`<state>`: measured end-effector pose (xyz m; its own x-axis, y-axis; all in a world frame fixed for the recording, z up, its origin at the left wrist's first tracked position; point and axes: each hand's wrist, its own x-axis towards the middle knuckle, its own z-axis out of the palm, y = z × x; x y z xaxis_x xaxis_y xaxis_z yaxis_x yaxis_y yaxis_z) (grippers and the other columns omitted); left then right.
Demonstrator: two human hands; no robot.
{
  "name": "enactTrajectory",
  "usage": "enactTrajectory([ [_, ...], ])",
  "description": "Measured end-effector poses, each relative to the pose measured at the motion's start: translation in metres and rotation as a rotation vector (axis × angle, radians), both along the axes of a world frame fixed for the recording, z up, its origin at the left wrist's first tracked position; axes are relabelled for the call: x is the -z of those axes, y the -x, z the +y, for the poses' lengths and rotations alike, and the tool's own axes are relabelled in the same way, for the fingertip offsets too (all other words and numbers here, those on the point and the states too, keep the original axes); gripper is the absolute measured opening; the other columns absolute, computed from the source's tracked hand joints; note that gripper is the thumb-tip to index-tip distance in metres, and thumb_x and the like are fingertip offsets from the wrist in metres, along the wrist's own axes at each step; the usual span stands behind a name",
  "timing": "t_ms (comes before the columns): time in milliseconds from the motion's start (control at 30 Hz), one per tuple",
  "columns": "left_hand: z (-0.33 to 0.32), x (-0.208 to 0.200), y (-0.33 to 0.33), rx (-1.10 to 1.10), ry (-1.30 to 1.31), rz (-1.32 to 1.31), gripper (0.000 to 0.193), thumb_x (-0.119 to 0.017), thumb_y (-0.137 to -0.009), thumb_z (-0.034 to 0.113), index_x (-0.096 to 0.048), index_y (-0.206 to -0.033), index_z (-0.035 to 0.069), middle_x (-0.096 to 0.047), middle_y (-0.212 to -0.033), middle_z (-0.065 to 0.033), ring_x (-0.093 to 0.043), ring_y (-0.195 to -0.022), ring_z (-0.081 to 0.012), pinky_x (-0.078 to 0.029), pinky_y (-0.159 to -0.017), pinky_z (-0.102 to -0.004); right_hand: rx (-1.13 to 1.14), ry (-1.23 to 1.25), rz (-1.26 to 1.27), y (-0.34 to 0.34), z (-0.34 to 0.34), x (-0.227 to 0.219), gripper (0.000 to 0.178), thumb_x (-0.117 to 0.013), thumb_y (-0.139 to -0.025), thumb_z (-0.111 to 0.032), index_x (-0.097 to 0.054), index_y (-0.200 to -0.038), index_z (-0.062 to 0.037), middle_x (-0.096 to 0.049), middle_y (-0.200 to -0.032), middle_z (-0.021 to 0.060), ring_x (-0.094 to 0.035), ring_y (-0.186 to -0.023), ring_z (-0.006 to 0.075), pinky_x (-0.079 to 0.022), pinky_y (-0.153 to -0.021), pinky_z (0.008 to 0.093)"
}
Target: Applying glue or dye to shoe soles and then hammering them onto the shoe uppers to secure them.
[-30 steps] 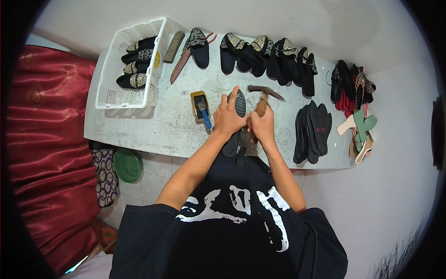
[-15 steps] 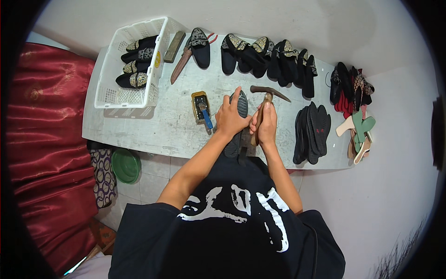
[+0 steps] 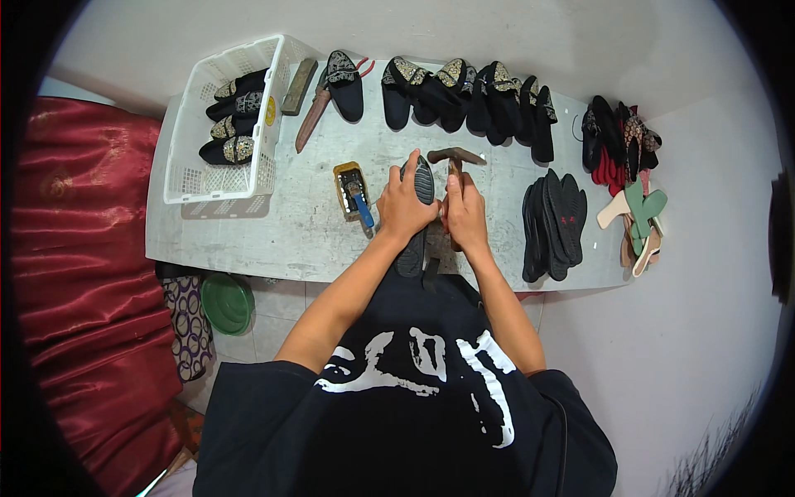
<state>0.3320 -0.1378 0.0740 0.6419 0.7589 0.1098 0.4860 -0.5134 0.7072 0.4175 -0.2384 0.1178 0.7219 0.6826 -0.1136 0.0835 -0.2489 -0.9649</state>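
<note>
A black shoe (image 3: 411,261) stands sole up at the table's near edge, its ridged sole facing me. My left hand (image 3: 402,205) is closed around its upper part, fingers along the side of the sole. My right hand (image 3: 466,214) grips the wooden handle of a hammer. The dark metal head of the hammer (image 3: 460,155) is just right of the shoe's far end; whether it touches the sole I cannot tell. To the left of my left hand lies a yellow container (image 3: 342,176) of glue-like residue, with a blue-handled brush (image 3: 362,209) in it.
A white plastic basket (image 3: 174,178) with several decorated black shoes stands at the left. More shoes (image 3: 397,103) line the table's far edge, beside a sheathed knife-like tool (image 3: 310,124) and a whetstone-like block (image 3: 300,87). Black soles (image 3: 555,232) are stacked at the right, near green and beige insoles (image 3: 642,207).
The hammer head has swung left, closer to the shoe's far end, and the handle is more upright. My left hand keeps its hold on the shoe. The whole view has shifted slightly.
</note>
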Motion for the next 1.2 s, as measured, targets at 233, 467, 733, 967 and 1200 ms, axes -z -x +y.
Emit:
enactTrajectory([
  [233, 0.0, -0.009, 0.0, -0.014, 0.016, 0.024, 0.094, -0.081, -0.074, 0.042, -0.041, -0.158, 0.023, -0.059, -0.11, -0.0172, -0.069, -0.094, -0.0419, -0.056, -0.078, -0.052, 0.006, -0.02, -0.223, 0.015, -0.002, 0.003, 0.034, -0.049, -0.11, -0.029, -0.059, -0.113, 0.0031, -0.062, -0.066, 0.0097, -0.062, -0.056, 0.0169, -0.048, -0.054, 0.0345],
  [467, 0.0, -0.006, 0.003, 0.005, 0.005, 0.034, 0.107, -0.09, -0.064, 0.039, -0.039, -0.158, 0.026, -0.056, -0.109, -0.0153, -0.068, -0.094, -0.0419, -0.057, -0.077, -0.0515, -0.04, -0.041, -0.268, 0.026, -0.024, 0.004, 0.03, -0.057, -0.104, -0.015, -0.059, -0.129, 0.0021, -0.071, -0.089, 0.0232, -0.07, -0.074, 0.0371, -0.053, -0.071, 0.0409],
  [733, 0.001, -0.005, 0.001, -0.002, 0.008, 0.028, 0.108, -0.088, -0.063, 0.032, -0.038, -0.159, 0.026, -0.055, -0.108, -0.0157, -0.067, -0.093, -0.0421, -0.056, -0.078, -0.0519, -0.079, 0.046, -0.21, 0.029, -0.037, -0.004, 0.032, -0.058, -0.102, -0.013, -0.059, -0.131, 0.0017, -0.07, -0.087, 0.0246, -0.071, -0.078, 0.0424, -0.053, -0.069, 0.0433],
  [967, 0.0, -0.007, 0.001, 0.024, 0.001, 0.047, 0.105, -0.086, -0.066, 0.032, -0.039, -0.159, 0.025, -0.054, -0.108, -0.0168, -0.066, -0.092, -0.0429, -0.055, -0.076, -0.0524, -0.124, 0.057, -0.282, 0.033, -0.053, 0.007, 0.018, -0.059, -0.101, -0.015, -0.057, -0.109, 0.0005, -0.065, -0.072, 0.0261, -0.067, -0.069, 0.0473, -0.051, -0.062, 0.0473],
  [1200, 0.003, -0.002, 0.005, 0.045, -0.019, 0.059, 0.109, -0.087, -0.065, 0.03, -0.036, -0.161, 0.024, -0.055, -0.109, -0.0168, -0.067, -0.093, -0.0424, -0.055, -0.078, -0.0518, -0.135, 0.027, -0.42, 0.04, -0.055, 0.015, 0.022, -0.06, -0.103, -0.019, -0.057, -0.11, 0.0017, -0.056, -0.06, 0.0212, -0.057, -0.051, 0.0399, -0.043, -0.052, 0.0425],
])
